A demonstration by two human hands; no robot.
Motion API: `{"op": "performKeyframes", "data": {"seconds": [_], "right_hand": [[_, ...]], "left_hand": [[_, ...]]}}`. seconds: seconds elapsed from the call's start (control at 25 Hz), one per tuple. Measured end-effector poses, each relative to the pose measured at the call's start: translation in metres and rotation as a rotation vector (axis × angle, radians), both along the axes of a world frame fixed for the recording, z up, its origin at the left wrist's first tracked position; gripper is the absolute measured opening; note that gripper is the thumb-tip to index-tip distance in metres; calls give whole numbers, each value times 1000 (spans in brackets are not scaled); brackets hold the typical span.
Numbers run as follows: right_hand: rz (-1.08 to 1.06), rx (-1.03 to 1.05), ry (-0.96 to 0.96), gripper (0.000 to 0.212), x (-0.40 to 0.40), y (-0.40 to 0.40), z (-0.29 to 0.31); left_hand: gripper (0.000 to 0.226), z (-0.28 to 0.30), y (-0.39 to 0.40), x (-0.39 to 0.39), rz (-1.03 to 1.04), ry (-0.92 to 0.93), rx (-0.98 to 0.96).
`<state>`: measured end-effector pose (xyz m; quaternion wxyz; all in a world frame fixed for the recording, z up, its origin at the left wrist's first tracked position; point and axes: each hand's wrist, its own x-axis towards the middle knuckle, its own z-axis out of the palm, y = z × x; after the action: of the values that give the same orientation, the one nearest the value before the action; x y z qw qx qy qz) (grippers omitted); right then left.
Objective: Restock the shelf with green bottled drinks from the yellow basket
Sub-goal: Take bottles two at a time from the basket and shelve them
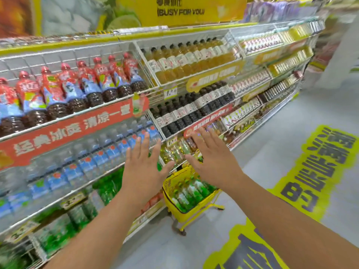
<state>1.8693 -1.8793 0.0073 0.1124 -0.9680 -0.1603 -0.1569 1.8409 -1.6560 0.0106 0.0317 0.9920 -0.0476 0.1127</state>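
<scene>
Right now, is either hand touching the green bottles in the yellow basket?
Apart. Head view: left hand and right hand are spread open in the air above the green bottles; yellow basket.

light: bright, even | shadows: faint | blur: motion smear throughout | edges: wide-angle bending
</scene>
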Motion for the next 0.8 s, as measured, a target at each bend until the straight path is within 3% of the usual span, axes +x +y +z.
{"op": "performKeyframes", "data": {"seconds": [0.4,0.8], "right_hand": [[-19,-73,35,81,184,-68,-43],[34,-25,51,78,322,-105,-70]], "left_hand": [[88,-39,-77,208,-64,-19,-90],[86,-63,-118,325,18,-15,-67]]}}
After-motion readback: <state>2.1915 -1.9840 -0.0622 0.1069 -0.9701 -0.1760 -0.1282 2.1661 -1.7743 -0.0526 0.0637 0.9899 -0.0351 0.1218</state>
